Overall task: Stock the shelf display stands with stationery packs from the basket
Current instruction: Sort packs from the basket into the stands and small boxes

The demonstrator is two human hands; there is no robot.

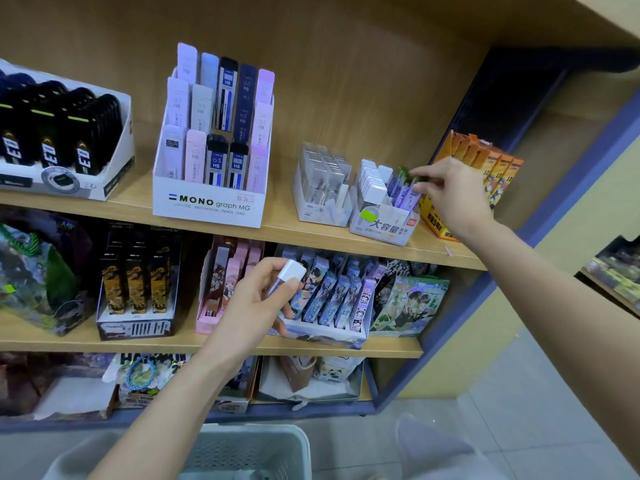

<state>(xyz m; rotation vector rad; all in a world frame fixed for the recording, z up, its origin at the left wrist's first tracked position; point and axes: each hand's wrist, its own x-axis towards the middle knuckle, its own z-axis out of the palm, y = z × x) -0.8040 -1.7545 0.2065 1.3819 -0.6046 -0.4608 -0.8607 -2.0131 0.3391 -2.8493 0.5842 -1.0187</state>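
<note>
Left hand (256, 299): my fingers were curled round a small white-capped pack (290, 273), thumb pressed on the cap. I held it in the air in front of the middle shelf's stands.
Right hand (453, 192): reached up to the upper shelf (284, 220). Thumb and forefinger were closed narrowly in a pinch on a green-topped pack (408, 174), and the other fingers were loosely curled. The pack was blurred, so I could not read it.
Green-topped pack: it was at the top right of the clear display stand (384, 223), just above the purple packs (403, 192). I could not tell whether it touched them.
Clear display stand: it stood on the upper shelf. White-capped packs (373, 183) filled its left side and purple ones its right.
Neighbours: a deli stand (322, 195) stood just to the left of the clear stand and orange boxes (491, 157) were behind my right hand. The MONO graph MG stand (207, 202) stood further left.
Basket (242, 448): white and perforated, low in view beneath my left forearm. I could not make out what was in it.
</note>
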